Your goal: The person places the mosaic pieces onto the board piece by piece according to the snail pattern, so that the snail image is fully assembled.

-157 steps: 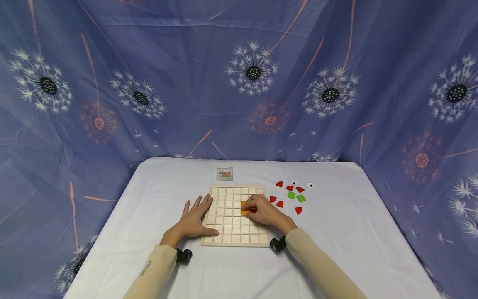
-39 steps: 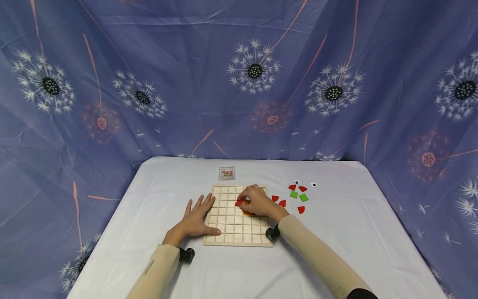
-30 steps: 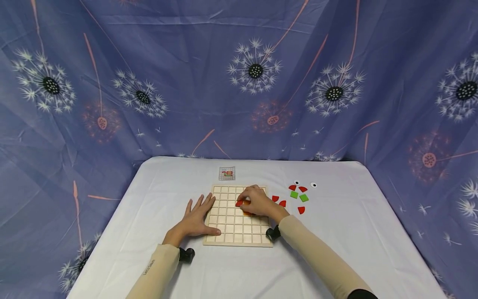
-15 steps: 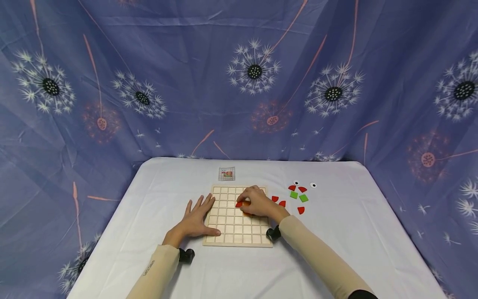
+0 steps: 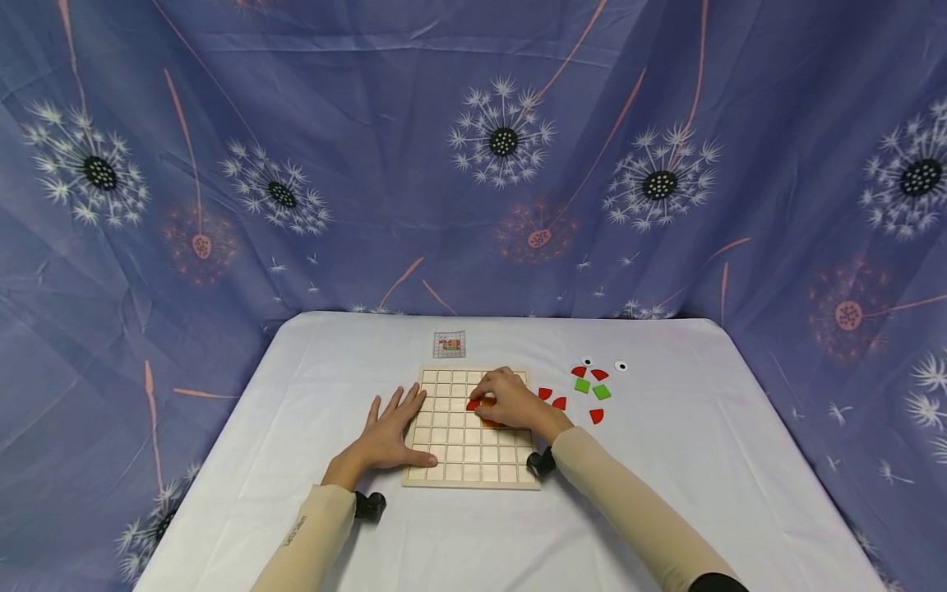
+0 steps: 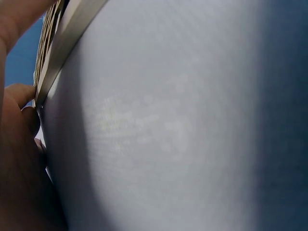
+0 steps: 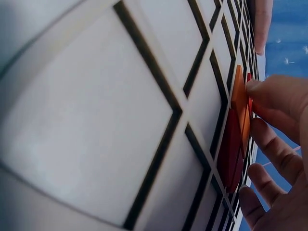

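A pale wooden grid board (image 5: 473, 484) lies on the white table in the head view. My left hand (image 5: 386, 434) rests spread along its left side, the thumb over the lower left cells. With thumb and fingertips, my right hand (image 5: 510, 400) pinches a red quarter-circle tile (image 5: 472, 405) at a cell of the board, right of its middle. Beside that tile sits orange (image 5: 489, 423), mostly covered by the hand. In the right wrist view, an orange tile (image 7: 239, 94) and dark red tiles (image 7: 229, 149) are set in the grid close to the fingers.
Right of the board lie loose red quarter-circle tiles (image 5: 596, 417), two green square tiles (image 5: 602, 392) and two round eye pieces (image 5: 621, 367). A small picture card (image 5: 449, 344) lies beyond the board's far edge. A patterned blue curtain (image 5: 370, 164) hangs behind the table.
Since the oldest frame, my right hand has moved left across the board and now holds a red tile left of the orange. One red tile beside the board is gone. The left hand stays put.
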A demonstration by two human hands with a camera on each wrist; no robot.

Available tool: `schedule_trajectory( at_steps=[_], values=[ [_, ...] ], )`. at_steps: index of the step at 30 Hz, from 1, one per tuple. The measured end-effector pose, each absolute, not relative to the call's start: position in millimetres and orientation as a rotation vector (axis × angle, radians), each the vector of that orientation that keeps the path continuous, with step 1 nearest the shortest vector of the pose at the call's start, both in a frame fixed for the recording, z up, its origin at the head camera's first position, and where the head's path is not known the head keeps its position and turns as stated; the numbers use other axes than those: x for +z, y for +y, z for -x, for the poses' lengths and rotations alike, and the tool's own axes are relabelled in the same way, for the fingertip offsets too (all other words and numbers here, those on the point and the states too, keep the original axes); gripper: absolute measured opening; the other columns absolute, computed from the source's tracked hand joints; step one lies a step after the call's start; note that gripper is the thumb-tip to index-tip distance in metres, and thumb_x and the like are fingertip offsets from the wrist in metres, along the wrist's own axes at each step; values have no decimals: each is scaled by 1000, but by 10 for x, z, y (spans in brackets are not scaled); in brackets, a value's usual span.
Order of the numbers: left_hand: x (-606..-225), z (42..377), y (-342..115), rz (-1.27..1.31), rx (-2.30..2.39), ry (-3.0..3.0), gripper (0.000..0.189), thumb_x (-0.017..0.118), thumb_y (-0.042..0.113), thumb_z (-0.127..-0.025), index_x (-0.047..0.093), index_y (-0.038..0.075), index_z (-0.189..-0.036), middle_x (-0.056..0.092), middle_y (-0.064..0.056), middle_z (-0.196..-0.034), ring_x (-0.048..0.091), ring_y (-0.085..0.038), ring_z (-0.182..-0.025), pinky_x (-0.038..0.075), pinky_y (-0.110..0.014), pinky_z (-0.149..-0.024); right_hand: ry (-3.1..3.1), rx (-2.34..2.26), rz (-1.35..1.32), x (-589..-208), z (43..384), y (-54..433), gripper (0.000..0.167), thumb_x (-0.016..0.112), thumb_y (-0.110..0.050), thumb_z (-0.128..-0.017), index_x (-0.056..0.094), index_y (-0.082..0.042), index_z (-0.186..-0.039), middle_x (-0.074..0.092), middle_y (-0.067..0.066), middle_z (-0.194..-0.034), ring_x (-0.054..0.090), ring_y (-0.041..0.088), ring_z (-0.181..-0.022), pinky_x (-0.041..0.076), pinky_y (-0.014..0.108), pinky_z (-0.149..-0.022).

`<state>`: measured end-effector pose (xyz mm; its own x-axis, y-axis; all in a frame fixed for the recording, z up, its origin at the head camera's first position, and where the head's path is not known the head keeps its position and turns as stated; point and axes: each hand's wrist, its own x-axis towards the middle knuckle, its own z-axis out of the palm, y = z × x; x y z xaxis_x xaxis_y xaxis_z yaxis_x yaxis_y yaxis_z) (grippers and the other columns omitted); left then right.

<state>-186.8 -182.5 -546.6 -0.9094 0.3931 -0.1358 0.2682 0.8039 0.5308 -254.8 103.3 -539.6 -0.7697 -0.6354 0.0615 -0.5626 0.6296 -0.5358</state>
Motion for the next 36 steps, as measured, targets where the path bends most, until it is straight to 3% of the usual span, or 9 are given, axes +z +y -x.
schedule_trajectory(
  at_steps=[16,27,36],
  values=[
    [-5463,1876,-1809,-515,756,2757,129,85,66,-69,20,11,-166,11,-11,-174,5,-40,-160,-8,-67,-124,2719,-897,957,-5393,2540,1147,24,75,-24,-95,77,-18,-119,72,0,-119,54,31,-127,42,52,-111],
    [-5493,1870,-1827,-507,735,2761,129,84,68,-69,19,13,-166,10,-8,-174,4,-39,-161,-8,-67,-124,2791,-1002,706,-5356,2521,1687,33,76,-20,-93,74,-14,-125,69,3,-123,53,29,-126,46,51,-107],
    [-5492,1873,-1827,-517,764,2760,130,85,67,-68,20,12,-166,11,-10,-174,5,-41,-160,-8,-68,-123,2885,-958,660,-5393,2476,2054,36,79,-16,-89,73,-8,-124,72,9,-118,59,32,-117,46,55,-106]
  ],
)
